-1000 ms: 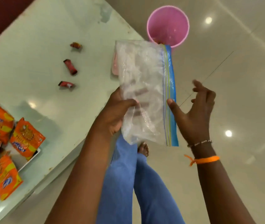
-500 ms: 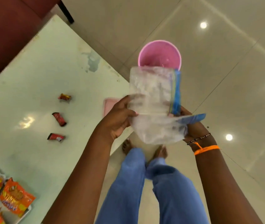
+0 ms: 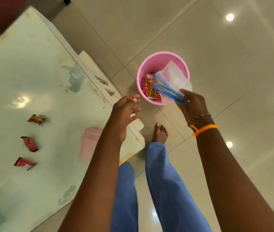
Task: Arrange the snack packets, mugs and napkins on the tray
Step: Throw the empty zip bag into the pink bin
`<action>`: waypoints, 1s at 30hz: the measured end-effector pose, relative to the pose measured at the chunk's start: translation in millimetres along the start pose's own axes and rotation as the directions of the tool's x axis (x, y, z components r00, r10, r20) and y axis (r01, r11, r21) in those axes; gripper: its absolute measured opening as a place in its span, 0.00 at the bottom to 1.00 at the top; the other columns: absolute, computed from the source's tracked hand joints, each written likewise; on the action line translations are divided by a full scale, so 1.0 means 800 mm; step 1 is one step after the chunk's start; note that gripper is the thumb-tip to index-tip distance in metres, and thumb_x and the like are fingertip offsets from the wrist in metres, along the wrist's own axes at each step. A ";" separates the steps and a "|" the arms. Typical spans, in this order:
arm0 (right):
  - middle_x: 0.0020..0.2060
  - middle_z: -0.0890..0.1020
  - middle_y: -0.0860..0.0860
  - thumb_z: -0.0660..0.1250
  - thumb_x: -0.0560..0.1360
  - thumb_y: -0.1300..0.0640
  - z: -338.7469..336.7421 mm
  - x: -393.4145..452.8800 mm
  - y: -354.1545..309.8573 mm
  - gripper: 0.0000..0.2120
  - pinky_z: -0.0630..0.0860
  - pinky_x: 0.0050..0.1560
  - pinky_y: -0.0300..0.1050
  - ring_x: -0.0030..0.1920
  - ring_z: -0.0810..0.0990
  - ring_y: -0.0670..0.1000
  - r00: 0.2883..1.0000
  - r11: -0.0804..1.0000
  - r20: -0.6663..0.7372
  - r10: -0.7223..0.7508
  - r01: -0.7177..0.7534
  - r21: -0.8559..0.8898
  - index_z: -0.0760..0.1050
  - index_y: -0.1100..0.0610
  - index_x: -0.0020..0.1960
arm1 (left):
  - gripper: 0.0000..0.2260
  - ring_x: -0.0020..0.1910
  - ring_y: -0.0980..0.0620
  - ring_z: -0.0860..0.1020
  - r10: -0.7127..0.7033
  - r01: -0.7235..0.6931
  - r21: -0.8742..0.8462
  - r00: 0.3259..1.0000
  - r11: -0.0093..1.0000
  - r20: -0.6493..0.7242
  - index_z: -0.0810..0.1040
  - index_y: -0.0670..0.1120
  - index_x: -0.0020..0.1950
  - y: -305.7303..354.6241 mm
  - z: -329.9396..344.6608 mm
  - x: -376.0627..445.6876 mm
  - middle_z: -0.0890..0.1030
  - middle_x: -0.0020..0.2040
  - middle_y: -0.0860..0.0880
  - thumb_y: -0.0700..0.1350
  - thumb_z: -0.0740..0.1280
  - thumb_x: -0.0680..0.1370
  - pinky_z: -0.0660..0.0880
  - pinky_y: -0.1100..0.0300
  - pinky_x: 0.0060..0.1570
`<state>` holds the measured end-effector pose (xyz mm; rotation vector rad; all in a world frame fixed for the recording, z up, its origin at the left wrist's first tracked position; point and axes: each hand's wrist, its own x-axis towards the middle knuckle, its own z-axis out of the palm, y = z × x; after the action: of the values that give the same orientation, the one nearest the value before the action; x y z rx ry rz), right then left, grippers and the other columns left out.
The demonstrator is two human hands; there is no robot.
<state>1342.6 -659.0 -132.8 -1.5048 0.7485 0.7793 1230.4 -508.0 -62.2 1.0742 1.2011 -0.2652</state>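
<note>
Two hands: our right hand [image 3: 192, 104] pinches the crumpled zip bag [image 3: 171, 84] over the pink bin [image 3: 163, 57]; our left hand [image 3: 124, 113] hovers spread, empty. Pink napkins [image 3: 89, 143] lie beneath its wrist. Released off-centre, the bag may snag the rim and fall outside.

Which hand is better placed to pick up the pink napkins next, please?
The left hand. It is open, holds nothing and hovers at the table edge just beyond the napkins. The right hand grips a plastic bag over the pink bin on the floor.
</note>
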 end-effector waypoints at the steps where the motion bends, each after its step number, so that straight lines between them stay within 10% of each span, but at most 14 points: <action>1: 0.54 0.78 0.65 0.61 0.75 0.67 0.008 0.024 -0.004 0.13 0.74 0.56 0.45 0.57 0.76 0.62 1.000 0.984 0.012 -0.011 0.013 -0.176 0.73 0.69 0.58 | 0.11 0.54 0.48 0.76 0.006 -0.006 0.026 1.000 1.000 -0.007 0.75 0.46 0.58 0.002 0.006 0.008 0.77 0.56 0.48 0.41 0.57 0.80 0.73 0.61 0.49; 6: 0.60 0.69 0.69 0.61 0.75 0.60 0.069 0.097 0.003 0.20 0.66 0.67 0.48 0.61 0.72 0.59 0.996 0.687 0.090 -0.024 0.082 -0.722 0.68 0.69 0.63 | 0.10 0.47 0.53 0.77 0.020 -0.023 -0.089 0.999 0.996 -0.025 0.75 0.48 0.56 0.007 0.017 0.039 0.79 0.48 0.52 0.41 0.57 0.80 0.73 0.64 0.44; 10: 0.74 0.56 0.60 0.62 0.76 0.54 0.090 0.129 0.001 0.30 0.57 0.74 0.52 0.73 0.60 0.59 0.958 0.541 0.272 0.087 0.184 -0.821 0.54 0.56 0.74 | 0.09 0.46 0.54 0.77 0.060 -0.063 -0.130 0.998 0.989 -0.027 0.76 0.50 0.51 0.008 0.013 0.044 0.79 0.45 0.55 0.41 0.57 0.80 0.73 0.63 0.45; 13: 0.73 0.61 0.58 0.60 0.77 0.53 0.090 0.126 -0.009 0.25 0.61 0.71 0.40 0.70 0.65 0.56 0.960 0.499 0.278 0.014 0.234 -0.834 0.61 0.56 0.72 | 0.09 0.47 0.54 0.78 0.076 -0.080 -0.157 0.997 0.984 -0.034 0.76 0.50 0.51 0.006 0.003 0.034 0.79 0.45 0.54 0.41 0.57 0.80 0.73 0.63 0.44; 22: 0.41 0.76 0.54 0.57 0.77 0.63 0.152 -0.134 0.020 0.12 0.71 0.42 0.37 0.38 0.73 0.49 0.880 0.831 0.468 -0.083 0.320 -0.454 0.74 0.67 0.57 | 0.10 0.47 0.52 0.79 0.178 -0.215 -0.288 0.973 0.933 -0.149 0.77 0.51 0.49 -0.028 -0.096 -0.054 0.79 0.48 0.51 0.40 0.58 0.79 0.74 0.62 0.47; 30: 0.35 0.76 0.52 0.56 0.77 0.62 0.246 -0.374 0.194 0.11 0.70 0.37 0.35 0.34 0.73 0.47 0.719 0.807 0.692 0.072 0.366 -0.464 0.75 0.55 0.40 | 0.11 0.43 0.54 0.79 0.175 -0.346 -0.424 0.903 0.837 -0.391 0.78 0.51 0.47 -0.143 -0.306 -0.196 0.80 0.43 0.52 0.39 0.59 0.78 0.74 0.60 0.49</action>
<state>1036.3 -469.0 16.5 -1.5951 -0.2229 1.4127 938.7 -429.9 18.6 0.8392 1.3099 0.4447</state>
